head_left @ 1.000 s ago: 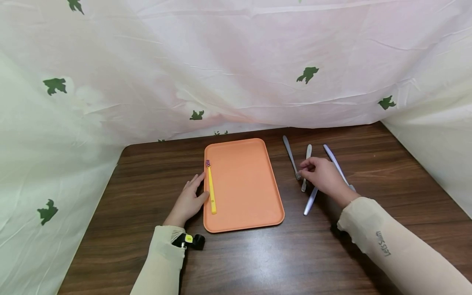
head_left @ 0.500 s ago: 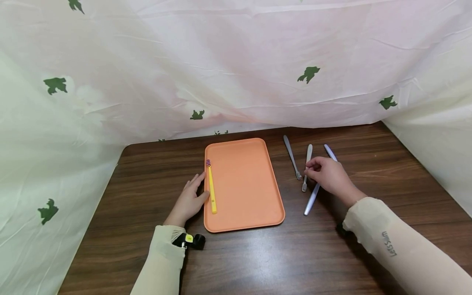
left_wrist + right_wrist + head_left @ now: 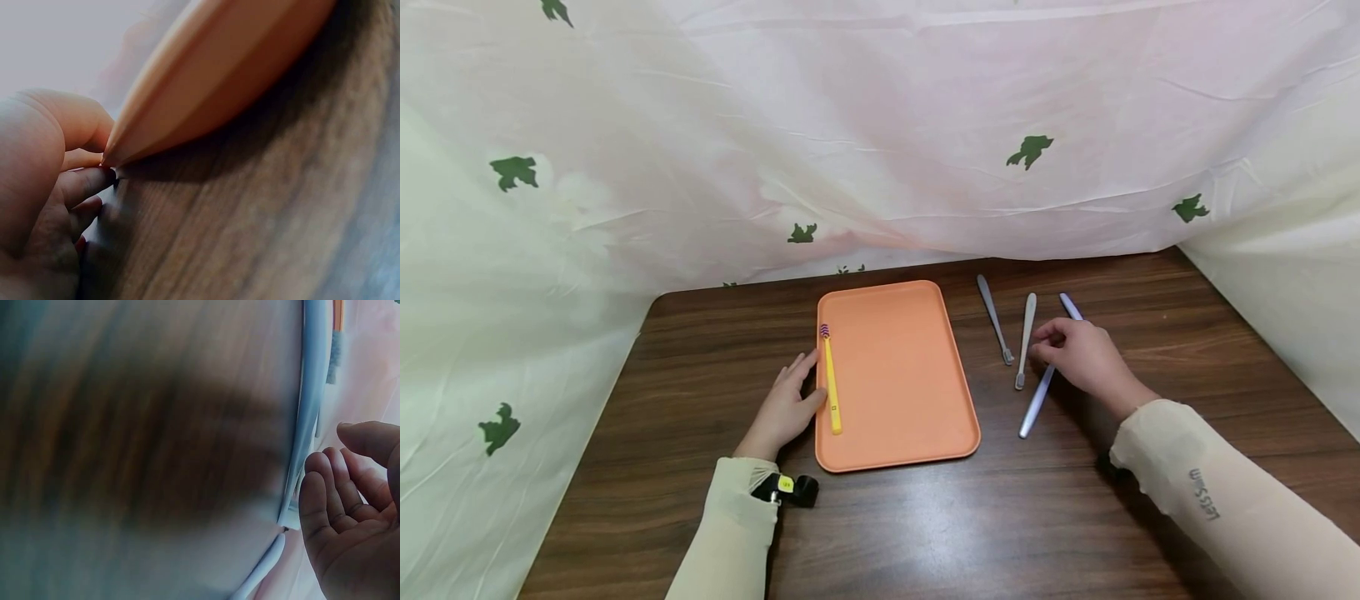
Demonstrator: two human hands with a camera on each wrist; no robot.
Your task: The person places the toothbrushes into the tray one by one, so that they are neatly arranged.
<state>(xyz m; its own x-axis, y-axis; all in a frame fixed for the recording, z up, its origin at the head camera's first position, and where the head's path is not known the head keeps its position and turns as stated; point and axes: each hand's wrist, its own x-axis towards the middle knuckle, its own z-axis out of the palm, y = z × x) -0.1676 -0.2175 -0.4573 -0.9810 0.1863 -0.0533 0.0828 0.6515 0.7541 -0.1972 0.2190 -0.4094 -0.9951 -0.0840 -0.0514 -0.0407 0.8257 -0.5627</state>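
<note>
My left hand [image 3: 780, 417] pinches the left rim of an orange tray [image 3: 895, 375], with the thumb over the edge, as the left wrist view also shows. A yellow toothbrush [image 3: 831, 379] with a purple-and-white head lies on the tray beside that thumb. My right hand [image 3: 1084, 358] is over two lavender toothbrushes, one farther back [image 3: 1071, 306] and one nearer [image 3: 1037, 407]. It covers their middle parts and the far one's head. In the right wrist view, thumb and fingers stand apart with nothing between them, beside a lavender handle [image 3: 310, 381].
Left of my right hand lie a pale grey toothbrush [image 3: 1027, 333] and a darker grey toothbrush [image 3: 992, 312], heads toward me. All rest on a dark wooden table [image 3: 925, 533]. A pale cloth [image 3: 880, 133] with green leaf shapes hangs behind and at both sides.
My right hand has shifted right, from over the pale grey toothbrush to the lavender ones, uncovering the pale grey one. The left hand, tray and yellow toothbrush stay as they were.
</note>
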